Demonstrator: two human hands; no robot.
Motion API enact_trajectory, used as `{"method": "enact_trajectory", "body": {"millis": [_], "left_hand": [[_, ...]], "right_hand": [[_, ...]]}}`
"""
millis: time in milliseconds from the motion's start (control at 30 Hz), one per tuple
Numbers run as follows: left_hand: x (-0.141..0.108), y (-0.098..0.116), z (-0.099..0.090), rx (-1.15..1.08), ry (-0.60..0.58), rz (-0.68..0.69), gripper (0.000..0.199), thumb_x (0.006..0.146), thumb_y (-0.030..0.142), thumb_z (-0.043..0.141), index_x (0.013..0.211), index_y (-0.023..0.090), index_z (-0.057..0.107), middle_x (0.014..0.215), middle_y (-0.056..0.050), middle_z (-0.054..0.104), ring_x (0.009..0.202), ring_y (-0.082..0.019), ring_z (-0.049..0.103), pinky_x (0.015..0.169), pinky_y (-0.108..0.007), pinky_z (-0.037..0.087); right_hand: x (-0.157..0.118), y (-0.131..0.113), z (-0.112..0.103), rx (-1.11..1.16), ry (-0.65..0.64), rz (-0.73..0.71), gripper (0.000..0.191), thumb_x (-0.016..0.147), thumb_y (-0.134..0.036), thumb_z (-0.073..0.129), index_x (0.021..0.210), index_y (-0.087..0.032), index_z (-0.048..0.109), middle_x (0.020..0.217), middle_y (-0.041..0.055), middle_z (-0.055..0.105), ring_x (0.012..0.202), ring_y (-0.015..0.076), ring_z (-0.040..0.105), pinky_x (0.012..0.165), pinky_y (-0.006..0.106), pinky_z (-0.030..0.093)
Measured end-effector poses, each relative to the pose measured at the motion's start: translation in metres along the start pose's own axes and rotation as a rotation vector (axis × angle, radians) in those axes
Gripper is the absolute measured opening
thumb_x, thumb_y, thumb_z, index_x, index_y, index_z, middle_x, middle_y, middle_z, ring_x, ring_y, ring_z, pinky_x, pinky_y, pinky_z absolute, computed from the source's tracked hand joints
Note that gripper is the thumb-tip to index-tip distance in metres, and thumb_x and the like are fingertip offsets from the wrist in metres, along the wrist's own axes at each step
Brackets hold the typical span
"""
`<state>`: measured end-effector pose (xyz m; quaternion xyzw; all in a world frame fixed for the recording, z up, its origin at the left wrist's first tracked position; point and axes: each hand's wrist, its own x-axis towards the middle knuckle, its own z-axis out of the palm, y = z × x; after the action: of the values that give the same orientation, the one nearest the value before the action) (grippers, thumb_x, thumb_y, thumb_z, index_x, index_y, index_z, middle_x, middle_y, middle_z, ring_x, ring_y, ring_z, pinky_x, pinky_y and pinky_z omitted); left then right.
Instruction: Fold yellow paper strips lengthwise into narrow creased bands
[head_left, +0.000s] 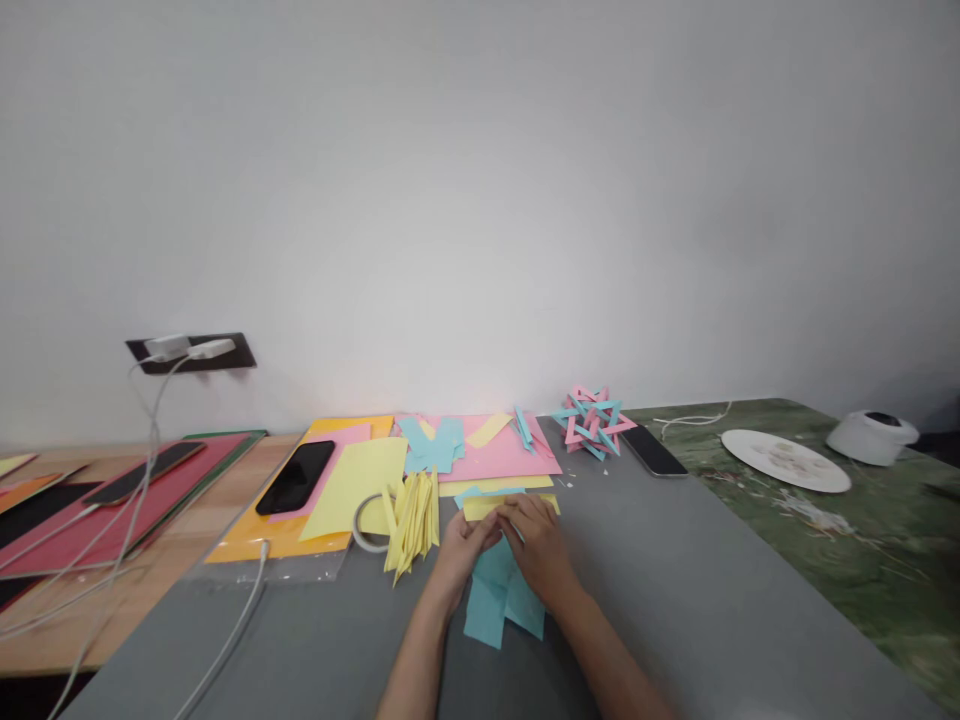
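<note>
Both my hands meet over the grey table, pinching a yellow paper strip (480, 507) between them. My left hand (463, 548) is closed at the strip's lower edge. From the other side, my right hand (538, 545) presses its fingers on the same paper, hiding part of it. Blue paper pieces (489, 600) lie under and in front of my hands. To the left sits a bunch of folded yellow paper strips (414, 520), beside a roll of tape (360, 525). Farther back stands a pink and blue folded-paper star (592, 422).
At the left, a black phone (297, 478) rests on coloured sheets. Pink paper (480, 465) with blue and yellow pieces lies behind my hands. Another phone (654, 452) is near the star. A white plate (784, 460) sits on the green surface at right. A white cable (232, 640) crosses the table's left side.
</note>
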<state>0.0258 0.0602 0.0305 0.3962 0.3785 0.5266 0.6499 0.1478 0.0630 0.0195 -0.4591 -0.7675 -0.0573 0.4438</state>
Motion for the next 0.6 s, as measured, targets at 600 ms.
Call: {"method": "enact_trajectory", "body": {"millis": [600], "left_hand": [[0.001, 0.004, -0.006, -0.02, 0.115, 0.053, 0.038, 0.06, 0.036, 0.061, 0.089, 0.012, 0.059, 0.093, -0.014, 0.062, 0.089, -0.025, 0.055, 0.078, -0.035, 0.042]], "right_hand": [[-0.001, 0.007, 0.001, 0.238, 0.412, 0.531, 0.056, 0.053, -0.049, 0.061, 0.097, -0.016, 0.05, 0.099, 0.0117, 0.05, 0.085, 0.0232, 0.046, 0.069, 0.034, 0.035]]}}
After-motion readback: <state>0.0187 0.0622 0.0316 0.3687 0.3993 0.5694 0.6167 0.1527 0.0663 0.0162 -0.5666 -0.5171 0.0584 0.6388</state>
